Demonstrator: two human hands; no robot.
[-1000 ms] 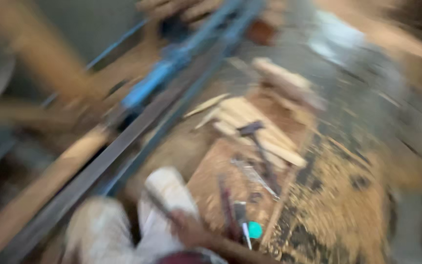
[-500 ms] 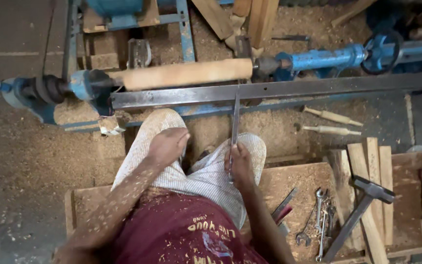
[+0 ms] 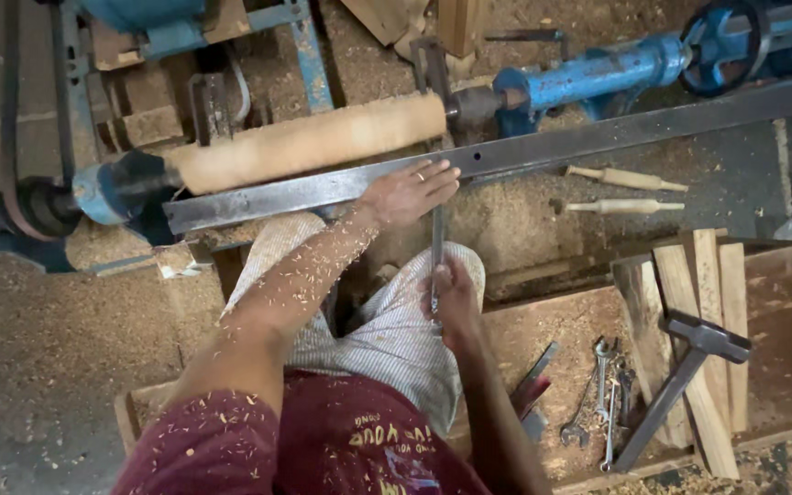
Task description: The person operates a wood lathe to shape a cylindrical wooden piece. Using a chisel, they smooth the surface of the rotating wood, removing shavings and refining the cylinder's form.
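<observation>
Here the left hand (image 3: 407, 192) lies flat with fingers spread on the long grey steel tool-rest bar (image 3: 598, 137), pinning the blade of the narrow metal chisel (image 3: 436, 252) against it just below the pale wooden cylinder (image 3: 309, 142) mounted in the blue lathe (image 3: 588, 78), while the right hand (image 3: 451, 302) grips the chisel's lower end closed-fisted over the lap, apparently for leverage.

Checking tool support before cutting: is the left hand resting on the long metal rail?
Touching: the head view shows the left hand lying flat on the metal rail.

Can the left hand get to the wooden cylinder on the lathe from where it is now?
Probably yes. The left hand rests on the steel tool rest, right beside the wooden cylinder, and nothing lies between them.
</observation>
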